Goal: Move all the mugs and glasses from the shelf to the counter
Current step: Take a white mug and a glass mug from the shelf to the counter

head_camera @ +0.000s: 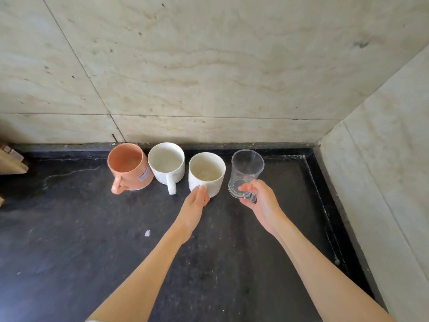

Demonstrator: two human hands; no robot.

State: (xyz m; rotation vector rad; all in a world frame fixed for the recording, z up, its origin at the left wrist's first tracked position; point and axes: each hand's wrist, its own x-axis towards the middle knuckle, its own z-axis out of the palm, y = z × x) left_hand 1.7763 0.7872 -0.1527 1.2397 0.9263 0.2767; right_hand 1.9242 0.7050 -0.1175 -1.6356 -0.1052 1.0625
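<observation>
While both forearms reach forward over dark counter (pixel 69 240), left hand (pixel 196 202) grasps handle side of near white mug (pixel 206 174), fingers wrapped at its base. Right hand (pixel 260 201) grips handle of clear glass (pixel 246 173), fingers clenched round it; glass upright, whether base touches counter cannot be told. Farther left, second white mug (pixel 166 162) and orange mug (pixel 130 167) stand touching, handles toward viewer. All four in row near tiled wall (pixel 209 66).
</observation>
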